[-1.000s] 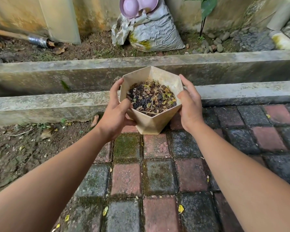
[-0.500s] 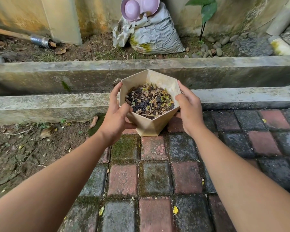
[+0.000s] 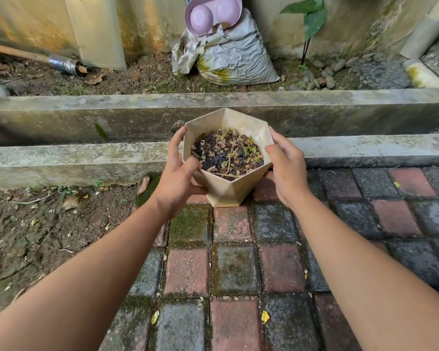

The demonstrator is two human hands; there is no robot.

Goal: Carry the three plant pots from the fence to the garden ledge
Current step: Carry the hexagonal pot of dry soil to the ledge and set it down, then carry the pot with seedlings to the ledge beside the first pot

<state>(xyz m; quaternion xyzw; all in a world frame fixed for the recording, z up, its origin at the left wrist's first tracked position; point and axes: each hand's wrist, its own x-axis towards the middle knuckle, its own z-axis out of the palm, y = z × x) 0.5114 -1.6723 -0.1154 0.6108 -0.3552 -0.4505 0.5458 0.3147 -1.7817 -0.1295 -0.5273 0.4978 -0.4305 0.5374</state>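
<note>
A beige faceted plant pot (image 3: 230,190), filled with dark soil and dry leaves, is held in front of me between both hands. My left hand (image 3: 178,182) grips its left wall with the thumb over the rim. My right hand (image 3: 287,168) presses on its right wall. The pot's base hangs low over the brick paving, just before the near concrete ledge (image 3: 74,162). A second, higher concrete ledge (image 3: 112,101) runs behind it. No other plant pots are in view.
Red and grey mossy paving bricks (image 3: 235,272) lie under my arms, bare soil to the left. Beyond the ledges stand a crumpled grey sack (image 3: 236,59) with pink bowls (image 3: 213,13) on it, a leaning board (image 3: 96,31), a tool handle (image 3: 61,63), pebbles (image 3: 322,77) and a small plant (image 3: 311,21).
The pot has moved down and slightly away from me, toward the near ledge, still gripped by both hands. The view has tilted a little upward.
</note>
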